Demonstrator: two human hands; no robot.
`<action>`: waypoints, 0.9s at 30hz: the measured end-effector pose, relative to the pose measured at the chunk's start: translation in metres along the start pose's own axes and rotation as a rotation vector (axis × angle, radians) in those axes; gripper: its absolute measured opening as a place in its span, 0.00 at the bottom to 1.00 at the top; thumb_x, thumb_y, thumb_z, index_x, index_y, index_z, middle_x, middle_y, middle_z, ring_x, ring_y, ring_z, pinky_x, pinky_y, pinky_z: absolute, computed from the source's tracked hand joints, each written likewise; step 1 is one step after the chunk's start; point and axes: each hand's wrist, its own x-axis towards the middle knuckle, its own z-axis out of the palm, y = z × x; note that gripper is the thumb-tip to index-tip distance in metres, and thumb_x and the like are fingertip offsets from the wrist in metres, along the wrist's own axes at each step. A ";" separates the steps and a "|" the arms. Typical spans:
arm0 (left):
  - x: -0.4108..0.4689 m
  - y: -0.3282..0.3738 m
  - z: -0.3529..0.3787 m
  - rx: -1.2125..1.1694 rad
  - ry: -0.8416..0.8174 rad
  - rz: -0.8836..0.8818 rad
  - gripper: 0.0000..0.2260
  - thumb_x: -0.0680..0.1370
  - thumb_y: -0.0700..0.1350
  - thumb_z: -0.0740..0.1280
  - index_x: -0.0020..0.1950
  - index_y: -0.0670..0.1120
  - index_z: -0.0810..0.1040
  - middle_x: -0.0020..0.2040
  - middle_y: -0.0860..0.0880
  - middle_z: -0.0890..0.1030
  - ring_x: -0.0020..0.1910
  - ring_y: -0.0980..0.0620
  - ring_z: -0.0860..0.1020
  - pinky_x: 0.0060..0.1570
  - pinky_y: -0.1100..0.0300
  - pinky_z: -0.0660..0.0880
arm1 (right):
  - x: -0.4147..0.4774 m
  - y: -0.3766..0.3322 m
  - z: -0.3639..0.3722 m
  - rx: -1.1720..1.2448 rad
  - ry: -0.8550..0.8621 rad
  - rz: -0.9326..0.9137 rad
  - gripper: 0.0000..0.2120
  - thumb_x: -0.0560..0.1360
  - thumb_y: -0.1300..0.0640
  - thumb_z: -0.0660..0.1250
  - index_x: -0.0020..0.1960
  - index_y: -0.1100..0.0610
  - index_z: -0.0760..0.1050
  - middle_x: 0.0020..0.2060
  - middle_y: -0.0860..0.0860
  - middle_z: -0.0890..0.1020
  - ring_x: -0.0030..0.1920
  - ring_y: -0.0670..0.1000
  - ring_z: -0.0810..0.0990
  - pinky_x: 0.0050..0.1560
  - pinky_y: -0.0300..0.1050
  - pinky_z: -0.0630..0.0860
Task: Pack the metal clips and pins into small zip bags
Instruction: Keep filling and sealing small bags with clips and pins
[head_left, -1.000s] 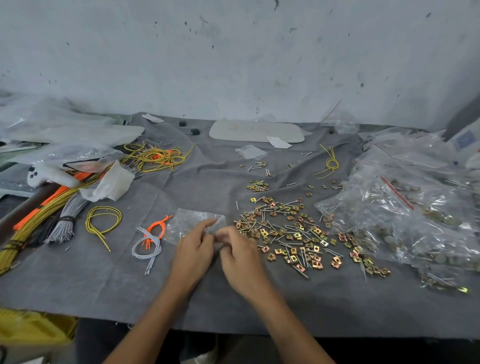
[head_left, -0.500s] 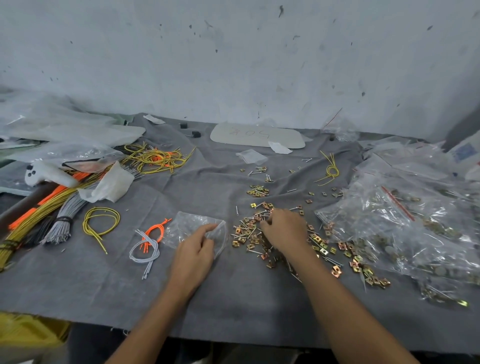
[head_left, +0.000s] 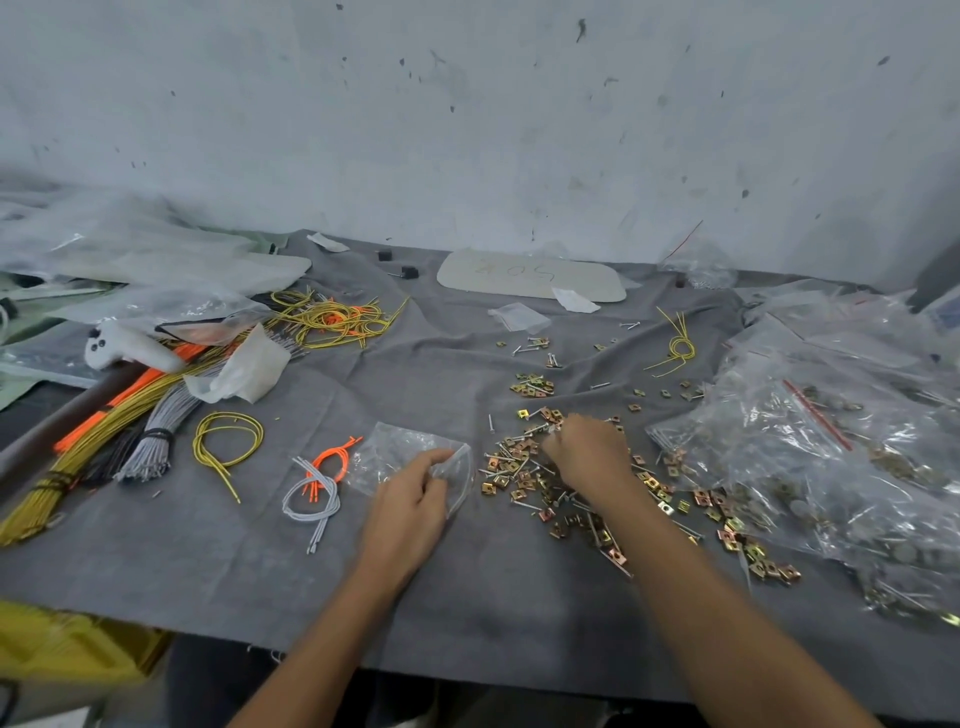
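Note:
A small clear zip bag (head_left: 400, 452) lies on the grey cloth (head_left: 363, 395) in front of me. My left hand (head_left: 410, 493) holds its right end, fingers pinching the opening. To the right spreads a pile of brass-coloured metal clips and silver pins (head_left: 524, 467). My right hand (head_left: 592, 452) reaches into the top of that pile with its fingers curled down over the clips and pins; whether they pinch any is hidden by the hand's back.
Large clear bags holding filled packets (head_left: 831, 447) crowd the right side. Wire bundles in yellow, orange and grey (head_left: 130, 431) lie at left, with small wire loops (head_left: 317, 488) beside the bag. A white plate (head_left: 530, 275) sits by the wall.
My right hand left the zip bag and moved right into the clip pile, then shifted slightly within it. My left hand kept hold of the bag.

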 end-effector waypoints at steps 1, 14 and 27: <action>0.000 -0.001 0.000 -0.001 -0.003 -0.003 0.21 0.73 0.48 0.57 0.61 0.57 0.80 0.36 0.56 0.81 0.38 0.58 0.78 0.46 0.53 0.76 | -0.004 0.002 -0.002 0.090 0.061 0.002 0.11 0.81 0.52 0.59 0.48 0.60 0.72 0.48 0.58 0.82 0.47 0.59 0.78 0.44 0.50 0.69; -0.001 0.003 0.001 -0.053 0.005 -0.026 0.19 0.73 0.48 0.57 0.60 0.60 0.78 0.35 0.54 0.82 0.36 0.57 0.78 0.48 0.48 0.78 | -0.082 -0.066 0.040 0.553 0.092 -0.264 0.05 0.80 0.55 0.63 0.48 0.55 0.74 0.46 0.53 0.81 0.49 0.56 0.77 0.48 0.49 0.69; -0.002 0.001 0.001 -0.072 0.005 -0.037 0.19 0.72 0.47 0.56 0.58 0.62 0.77 0.36 0.54 0.82 0.39 0.55 0.80 0.50 0.49 0.79 | -0.095 -0.068 0.055 0.549 0.297 -0.389 0.08 0.82 0.54 0.62 0.55 0.55 0.79 0.49 0.51 0.79 0.50 0.53 0.76 0.49 0.48 0.72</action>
